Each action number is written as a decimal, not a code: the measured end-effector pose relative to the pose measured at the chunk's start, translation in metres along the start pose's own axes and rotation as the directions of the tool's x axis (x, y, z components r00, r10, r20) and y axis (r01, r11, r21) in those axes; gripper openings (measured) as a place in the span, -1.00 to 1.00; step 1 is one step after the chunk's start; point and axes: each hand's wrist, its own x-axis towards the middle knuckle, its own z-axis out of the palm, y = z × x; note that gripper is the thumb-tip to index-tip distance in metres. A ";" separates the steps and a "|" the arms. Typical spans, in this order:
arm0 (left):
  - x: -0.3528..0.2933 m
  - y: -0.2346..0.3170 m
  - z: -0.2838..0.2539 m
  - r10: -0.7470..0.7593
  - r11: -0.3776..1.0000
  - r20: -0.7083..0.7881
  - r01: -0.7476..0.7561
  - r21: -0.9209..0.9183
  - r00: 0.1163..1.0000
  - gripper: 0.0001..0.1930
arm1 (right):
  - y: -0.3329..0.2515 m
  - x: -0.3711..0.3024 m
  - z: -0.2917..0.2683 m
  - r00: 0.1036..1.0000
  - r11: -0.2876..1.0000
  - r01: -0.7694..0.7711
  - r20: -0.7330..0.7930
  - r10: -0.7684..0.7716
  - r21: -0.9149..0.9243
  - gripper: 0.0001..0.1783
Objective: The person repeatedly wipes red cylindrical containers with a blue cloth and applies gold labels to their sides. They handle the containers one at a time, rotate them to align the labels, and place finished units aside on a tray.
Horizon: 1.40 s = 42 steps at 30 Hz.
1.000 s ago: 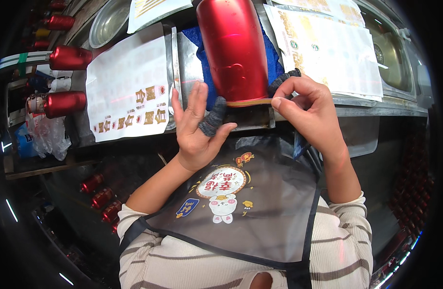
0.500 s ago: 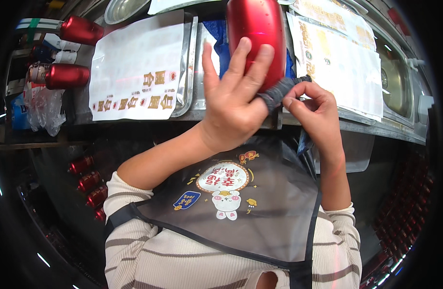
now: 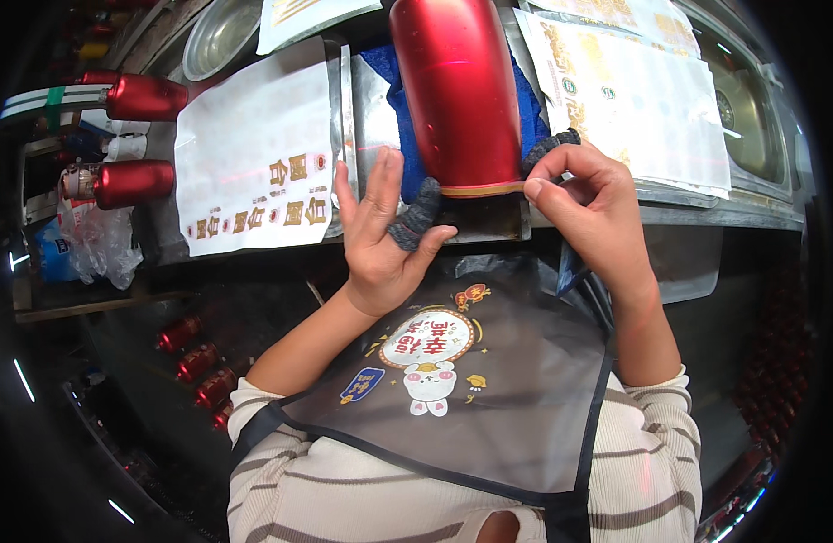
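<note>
A glossy red bottle [image 3: 457, 90] lies on its side on a blue cloth [image 3: 531, 100], its wide end toward me. Along that near end runs a thin gold strip [image 3: 482, 191]. The right end of the strip meets the fingertips of my right hand [image 3: 584, 204], where thumb and forefinger are pinched together. A dark grey finger sleeve shows on a finger behind that pinch. Left of the bottle's near end, my left hand [image 3: 376, 235] is open with fingers spread and holds nothing. Its forefinger wears a dark grey knitted sleeve [image 3: 416, 217], its tip close to the strip's left end.
White sheets with gold printing [image 3: 258, 163] lie on a metal tray at left; more printed sheets [image 3: 634, 118] lie at right beside a metal basin [image 3: 751, 113]. Two red bottles [image 3: 136, 184] rest at far left above a plastic bag [image 3: 109, 249]. A round metal bowl [image 3: 219, 41] stands behind.
My left hand has come off the bottle's side and moved down and left, uncovering the near end and gold strip. My right hand keeps its pinch beside the bottle.
</note>
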 end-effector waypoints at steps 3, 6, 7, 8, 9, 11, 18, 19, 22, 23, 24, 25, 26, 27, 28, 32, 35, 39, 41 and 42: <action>0.007 0.001 0.001 0.036 0.998 0.021 -0.037 0.051 0.999 -0.63 | 0.005 0.002 -0.003 1.000 1.000 -0.003 0.001 0.003 -0.018 -0.94; 0.017 0.006 -0.003 0.080 0.992 0.041 -0.084 0.095 0.996 -0.68 | 0.010 0.004 0.000 0.998 0.998 0.055 -0.016 -0.055 0.005 -0.94; 0.020 0.008 -0.004 0.098 0.989 0.038 -0.102 0.111 0.994 -0.70 | 0.009 0.004 0.000 0.999 0.999 0.046 -0.011 -0.046 0.003 -0.94; 0.025 0.009 -0.005 0.115 0.985 0.035 -0.119 0.128 0.993 -0.72 | 0.008 0.004 0.000 0.999 0.999 0.036 -0.006 -0.036 0.001 -0.95; 0.029 0.011 -0.006 0.140 0.979 0.037 -0.144 0.146 0.990 -0.73 | 0.008 0.004 0.000 1.000 1.000 0.026 0.000 -0.026 -0.001 -0.95; 0.037 0.013 -0.008 0.183 0.965 0.031 -0.186 0.184 0.983 -0.77 | 0.007 0.005 0.001 1.000 0.999 0.010 0.005 -0.010 0.046 -0.94; 0.065 0.021 0.014 0.259 0.925 -0.032 -0.238 0.297 0.965 -0.83 | 0.012 0.009 0.003 0.998 0.984 -0.063 0.027 0.059 0.166 -0.93; 0.063 0.017 0.017 0.237 0.945 -0.063 -0.214 0.248 0.970 -0.68 | 0.011 0.008 0.003 0.998 0.991 -0.052 0.031 0.048 0.127 -0.93; 0.046 0.006 0.016 0.063 0.996 -0.106 -0.057 0.065 0.992 -0.38 | 0.012 0.004 0.007 1.000 1.000 0.024 0.015 -0.024 -0.015 -0.93; 0.044 0.005 0.014 0.015 1.000 -0.101 -0.014 0.011 0.995 -0.40 | 0.010 0.002 0.008 1.000 1.000 0.018 0.012 -0.018 0.002 -0.93; 0.040 0.004 0.013 -0.007 1.000 -0.086 0.004 -0.030 0.996 -0.41 | 0.007 0.001 0.009 1.000 1.000 0.012 0.009 -0.012 0.018 -0.93; 0.036 0.001 0.010 -0.028 0.998 -0.073 0.023 -0.067 0.997 -0.41 | 0.004 0.001 0.010 1.000 0.999 0.010 0.009 -0.010 0.036 -0.94; 0.030 -0.001 0.007 -0.029 0.998 -0.068 0.025 -0.059 0.997 -0.42 | 0.004 0.000 0.009 1.000 0.999 0.002 0.005 -0.002 0.035 -0.92; 0.022 -0.003 0.004 -0.031 0.998 -0.063 0.028 -0.051 0.998 -0.44 | 0.005 0.000 0.008 1.000 0.999 -0.006 0.001 0.005 0.034 -0.89; 0.015 -0.003 0.001 -0.031 0.999 -0.054 0.029 -0.043 0.998 -0.45 | 0.005 0.000 0.007 1.000 0.999 -0.014 -0.004 0.015 0.037 -0.87; -0.005 0.002 -0.006 -0.110 0.993 0.018 0.111 -0.028 0.994 -0.56 | -0.003 -0.003 0.013 0.997 0.994 -0.075 -0.028 0.077 0.083 -0.72; -0.005 0.003 0.004 -0.068 0.997 0.009 0.068 -0.031 0.998 -0.58 | 0.003 -0.001 0.030 0.961 0.954 0.195 -0.149 -0.233 -0.229 -0.48; -0.003 0.005 0.006 -0.039 0.999 0.020 0.038 0.029 0.999 -0.60 | 0.021 0.007 0.041 0.862 0.844 0.363 -0.201 -0.465 -0.395 -0.53; 0.001 0.005 0.006 0.002 1.000 0.014 -0.002 0.021 1.000 -0.62 | 0.020 0.007 0.042 0.879 0.874 0.347 -0.207 -0.430 -0.340 -0.52; 0.004 0.007 0.006 0.022 1.000 0.012 -0.022 0.016 1.000 -0.62 | 0.014 0.005 0.041 0.912 0.914 0.291 -0.207 -0.354 -0.282 -0.53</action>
